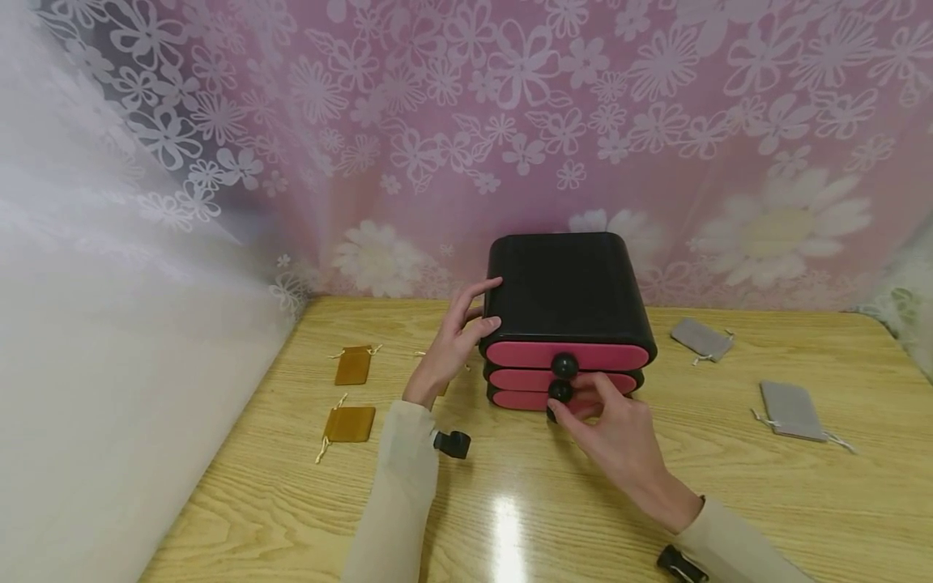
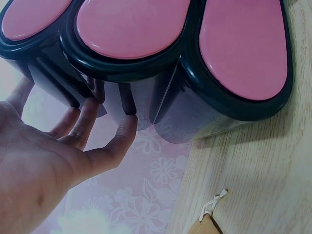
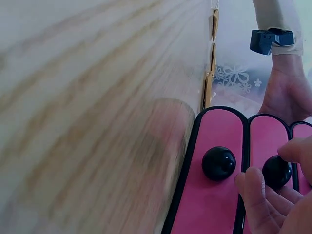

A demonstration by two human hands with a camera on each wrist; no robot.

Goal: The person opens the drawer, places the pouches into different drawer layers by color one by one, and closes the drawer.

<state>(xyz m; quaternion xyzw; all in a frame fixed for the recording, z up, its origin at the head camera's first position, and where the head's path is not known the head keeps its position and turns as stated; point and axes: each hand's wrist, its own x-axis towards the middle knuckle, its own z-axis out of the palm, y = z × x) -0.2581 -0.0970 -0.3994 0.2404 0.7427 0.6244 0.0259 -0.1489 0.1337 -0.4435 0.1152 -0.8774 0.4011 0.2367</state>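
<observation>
A small black chest [image 1: 564,283] with three stacked pink drawer fronts stands on the wooden table, each front bearing a round black knob. My right hand [image 1: 623,433] pinches the middle drawer's knob [image 3: 277,171] between thumb and fingers. Below it, the bottom knob [image 3: 218,163] shows uncovered in the right wrist view. The top knob [image 1: 564,366] sits just above my right fingers. My left hand [image 1: 453,348] rests its spread fingers and thumb against the chest's left side, fingertips on the dark wall [image 2: 112,97]. All three fronts look flush with the chest.
Left of the chest lie brown drawstring pouches [image 1: 354,365], one partly hidden behind my left wrist. Two grey drawstring pouches [image 1: 792,410] lie to the right. A pink flowered curtain [image 1: 452,162] hangs right behind the chest, and a white sheet [image 1: 131,340] borders the table's left edge.
</observation>
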